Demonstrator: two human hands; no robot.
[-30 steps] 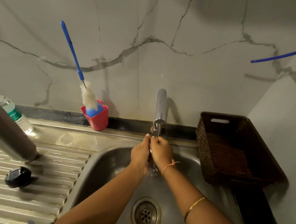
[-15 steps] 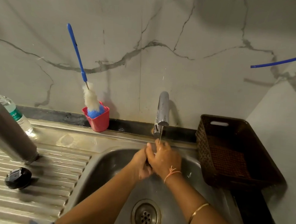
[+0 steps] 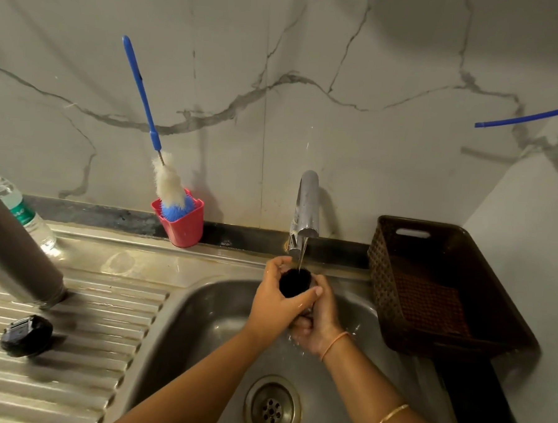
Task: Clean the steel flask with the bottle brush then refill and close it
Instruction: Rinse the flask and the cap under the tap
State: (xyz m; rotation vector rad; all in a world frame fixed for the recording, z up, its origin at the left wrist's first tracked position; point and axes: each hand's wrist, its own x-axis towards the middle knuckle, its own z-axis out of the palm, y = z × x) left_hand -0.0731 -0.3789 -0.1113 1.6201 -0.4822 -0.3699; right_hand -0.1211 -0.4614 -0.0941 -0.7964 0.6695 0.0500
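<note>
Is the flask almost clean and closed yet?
Not yet. The bottle brush stands in its red cup, so scrubbing may be over. The left hand and right hand hold a dark round piece under the running tap. The steel flask stands on the drainboard, black cap beside it: refilling and closing remain.

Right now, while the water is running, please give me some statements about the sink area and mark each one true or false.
1. Water from the tap falls on a small dark cup that the left hand and right hand grip. True.
2. The bottle brush lies in the basin. False: it stands in the red cup.
3. The steel flask stands on the drainboard, with no hand on it. True.
4. The brown basket sits left of the basin. False: it sits right of the sink.
5. The black lid is on the flask. False: it lies on the drainboard.
</note>
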